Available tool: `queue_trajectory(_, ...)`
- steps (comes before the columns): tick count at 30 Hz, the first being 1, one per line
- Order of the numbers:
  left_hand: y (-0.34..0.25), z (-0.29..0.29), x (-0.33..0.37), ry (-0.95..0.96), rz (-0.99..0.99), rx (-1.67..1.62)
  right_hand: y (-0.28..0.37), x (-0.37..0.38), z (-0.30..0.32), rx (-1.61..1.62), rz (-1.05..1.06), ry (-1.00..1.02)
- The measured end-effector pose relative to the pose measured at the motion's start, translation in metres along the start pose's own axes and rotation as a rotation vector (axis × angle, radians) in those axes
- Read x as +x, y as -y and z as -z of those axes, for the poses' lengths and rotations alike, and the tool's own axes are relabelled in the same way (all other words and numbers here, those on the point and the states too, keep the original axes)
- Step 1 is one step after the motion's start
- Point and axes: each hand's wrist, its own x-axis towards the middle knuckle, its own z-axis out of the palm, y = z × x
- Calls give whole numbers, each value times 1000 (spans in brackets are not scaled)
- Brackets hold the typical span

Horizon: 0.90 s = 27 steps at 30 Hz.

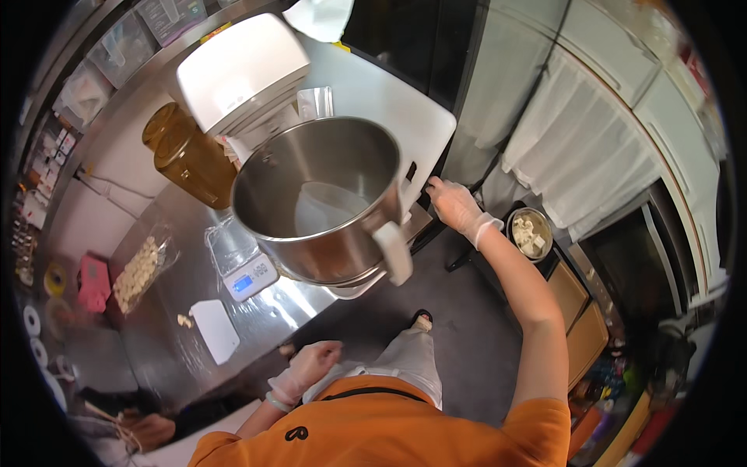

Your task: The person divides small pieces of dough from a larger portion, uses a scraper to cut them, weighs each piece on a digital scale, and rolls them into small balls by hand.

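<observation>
Large round stainless-steel bowl [320, 254] at the edge of the shiny steel counter [185, 268]; near it, clear-gloved right hand [455, 206], grip impossible to tell; white rectangular scale [257, 282] left of the bowl; clear-gloved left hand [306, 366] curled by the orange shirt [405, 436], grip also unclear

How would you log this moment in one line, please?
left hand: gloved, near orange shirt | right hand: gloved, outstretched near steel bowl | kitchen scale: display lit, on metal counter
</observation>
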Motion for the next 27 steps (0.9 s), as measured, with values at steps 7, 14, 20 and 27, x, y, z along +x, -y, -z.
queue_trajectory(7,-114,-81,71,42,-5,86,-59,21,-33,-164,79,-13)
queue_trajectory(14,-135,-94,103,-78,45,-11,-42,25,-29,-163,16,-46)
queue_trajectory(20,-56,-73,64,-291,288,-19,-44,-37,24,-78,-34,131)
queue_trajectory(27,27,-61,41,-230,566,136,-8,-57,14,548,-422,157)
